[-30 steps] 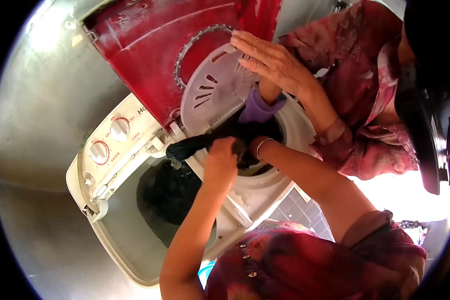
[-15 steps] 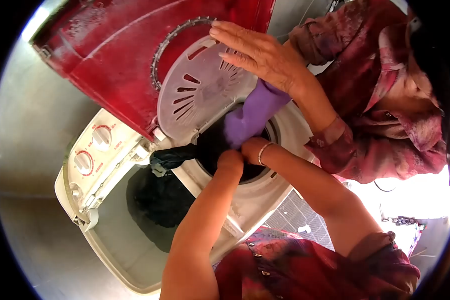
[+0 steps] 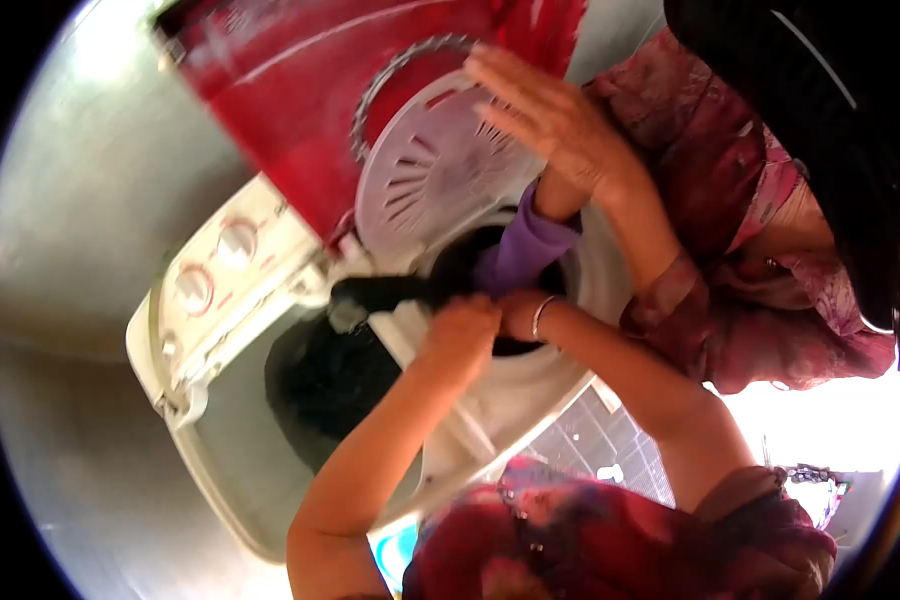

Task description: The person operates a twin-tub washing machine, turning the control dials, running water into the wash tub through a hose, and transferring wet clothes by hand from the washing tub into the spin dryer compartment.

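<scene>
My left hand (image 3: 462, 328) and my right hand (image 3: 520, 314) meet at the near side of the spin tub (image 3: 595, 290) in a twin-tub washing machine. Closed fingers of my left hand are at a dark wet cloth (image 3: 385, 292), which runs from the spin tub over the divider. My right hand, with a bracelet at its wrist, curls in beside it; blur and shadow hide what its fingers grip. Another person's purple-gloved hand (image 3: 530, 245) reaches into the same tub. That person's bare hand (image 3: 560, 110) is raised against the grey slotted inner lid (image 3: 420, 170).
The red outer lid (image 3: 260, 90) stands raised behind. Dark laundry (image 3: 335, 385) lies in water in the wash tub (image 3: 225, 470). Two dials sit on the control panel (image 3: 210, 265). A blue object (image 3: 398, 555) shows below, and tiled floor (image 3: 580, 450) beyond the machine.
My view has shifted, so the machine appears farther right. My left hand has come up out of the tub toward its rim. The gloved hand reaches deeper, showing bare forearm above the cuff.
</scene>
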Demonstrator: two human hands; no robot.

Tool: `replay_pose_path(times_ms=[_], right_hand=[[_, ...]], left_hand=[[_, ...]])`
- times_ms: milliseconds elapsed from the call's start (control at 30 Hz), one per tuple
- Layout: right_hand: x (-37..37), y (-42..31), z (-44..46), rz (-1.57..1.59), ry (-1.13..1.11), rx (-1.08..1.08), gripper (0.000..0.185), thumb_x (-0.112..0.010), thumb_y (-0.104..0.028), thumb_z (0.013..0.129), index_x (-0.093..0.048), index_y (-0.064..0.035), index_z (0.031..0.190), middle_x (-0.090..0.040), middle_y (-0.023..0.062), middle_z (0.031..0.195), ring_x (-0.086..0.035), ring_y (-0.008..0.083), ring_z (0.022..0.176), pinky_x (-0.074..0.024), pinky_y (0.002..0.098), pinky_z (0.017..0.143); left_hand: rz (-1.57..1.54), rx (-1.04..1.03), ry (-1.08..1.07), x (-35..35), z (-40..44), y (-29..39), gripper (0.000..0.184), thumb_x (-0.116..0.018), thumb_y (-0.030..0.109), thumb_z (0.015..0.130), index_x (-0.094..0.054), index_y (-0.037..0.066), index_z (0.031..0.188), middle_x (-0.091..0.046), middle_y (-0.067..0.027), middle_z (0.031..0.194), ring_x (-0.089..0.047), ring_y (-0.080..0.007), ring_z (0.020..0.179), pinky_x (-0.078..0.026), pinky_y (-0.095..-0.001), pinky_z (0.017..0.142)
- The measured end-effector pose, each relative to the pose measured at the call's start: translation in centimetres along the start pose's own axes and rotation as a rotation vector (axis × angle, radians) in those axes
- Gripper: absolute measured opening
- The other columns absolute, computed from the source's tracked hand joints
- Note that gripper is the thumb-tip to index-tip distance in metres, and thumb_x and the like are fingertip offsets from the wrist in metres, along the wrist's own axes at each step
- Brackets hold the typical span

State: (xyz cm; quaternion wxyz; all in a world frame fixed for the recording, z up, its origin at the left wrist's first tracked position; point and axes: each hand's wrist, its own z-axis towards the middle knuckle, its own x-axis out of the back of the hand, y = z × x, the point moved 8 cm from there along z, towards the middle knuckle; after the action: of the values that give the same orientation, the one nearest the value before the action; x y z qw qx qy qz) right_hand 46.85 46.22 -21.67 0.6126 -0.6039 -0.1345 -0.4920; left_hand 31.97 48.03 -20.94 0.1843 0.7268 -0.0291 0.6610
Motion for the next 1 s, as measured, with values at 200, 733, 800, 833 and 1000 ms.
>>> replay_pose_path(times_ms=[200, 733, 800, 833, 1000], right_hand=[[-14.0, -5.2, -5.5, -0.250, -0.732, -0.268, 0.024, -0.054, -0.019, 0.075, -0.066, -0.0050, 0.091, -0.063, 0.0189, 0.091, -0.060, 0.0328, 0.087, -0.0465, 0.0372, 0.077], [-17.0, -1.8, -0.8, -0.394, -0.519, -0.405, 0.028, -0.055, -0.021, 0.077, -0.064, -0.0045, 0.099, -0.063, 0.0140, 0.100, -0.060, 0.0254, 0.094, -0.0434, 0.0307, 0.085], [-15.4, -4.1, -1.0, -0.331, -0.463, -0.390, 0.029, -0.055, -0.020, 0.078, -0.064, -0.0044, 0.100, -0.063, 0.0133, 0.100, -0.060, 0.0247, 0.094, -0.0431, 0.0302, 0.086], [-13.9, -5.1, -1.7, -0.269, -0.431, -0.391, 0.029, -0.054, -0.020, 0.078, -0.064, -0.0043, 0.100, -0.063, 0.0129, 0.100, -0.060, 0.0244, 0.094, -0.0430, 0.0299, 0.086], [-5.8, -5.6, -8.8, 0.282, -0.036, -0.528, 0.025, -0.056, -0.010, 0.080, -0.061, -0.0019, 0.104, -0.064, 0.0102, 0.080, -0.060, 0.0146, 0.071, -0.0479, 0.0265, 0.067]], left_hand=[[0.045, 0.278, 0.803, 8.6, -9.6, -6.8, 0.052, -0.063, 0.000, 0.066, -0.048, 0.003, 0.116, -0.045, -0.0179, 0.117, -0.044, -0.0383, 0.106, -0.037, -0.0432, 0.091], [-0.337, 0.370, 0.643, 7.1, -9.8, -9.9, 0.024, -0.070, 0.016, 0.064, -0.058, 0.006, 0.083, -0.055, -0.0123, 0.079, -0.057, -0.0324, 0.071, -0.046, -0.0400, 0.063], [-0.310, 0.310, 0.633, 7.4, -9.0, -8.5, 0.017, -0.068, 0.014, 0.066, -0.059, 0.004, 0.076, -0.057, -0.0131, 0.074, -0.057, -0.0329, 0.070, -0.046, -0.0410, 0.063], [-0.313, 0.295, 0.645, 7.1, -8.2, -8.0, 0.015, -0.067, 0.014, 0.066, -0.059, 0.004, 0.074, -0.057, -0.0140, 0.072, -0.057, -0.0334, 0.070, -0.046, -0.0414, 0.063], [-0.701, 0.424, 0.912, 4.8, -5.7, -6.2, 0.016, -0.064, 0.017, 0.072, -0.060, 0.002, 0.070, -0.060, -0.0178, 0.067, -0.058, -0.0359, 0.067, -0.045, -0.0437, 0.060]])
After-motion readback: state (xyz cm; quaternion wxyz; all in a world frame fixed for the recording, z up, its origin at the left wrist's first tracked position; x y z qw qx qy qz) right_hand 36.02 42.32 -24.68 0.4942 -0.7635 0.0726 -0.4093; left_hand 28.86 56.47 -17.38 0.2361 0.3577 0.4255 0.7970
